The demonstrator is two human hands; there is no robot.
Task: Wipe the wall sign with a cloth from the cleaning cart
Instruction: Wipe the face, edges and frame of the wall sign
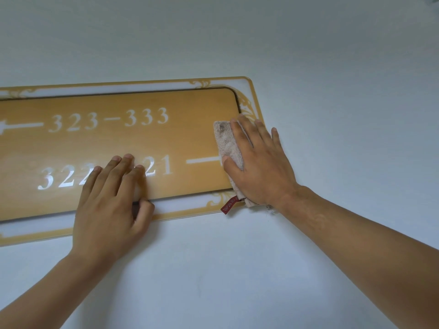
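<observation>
The right grip (256, 162) is released, straight fingers pressing a folded beige terry cloth (228, 141) onto the right end of the rectangular tan wall sign with white numbers (142, 141); the cloth's red tag (229, 205) pokes out below; the left grip (111, 210), also released, rests flat on the sign's lower middle; a pale wall (332, 79) surrounds it.

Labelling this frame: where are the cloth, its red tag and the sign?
cloth (226, 141), head view, exposed upper part
red tag (230, 204), head view, its middle
sign (118, 143), head view, bare tan panel
</observation>
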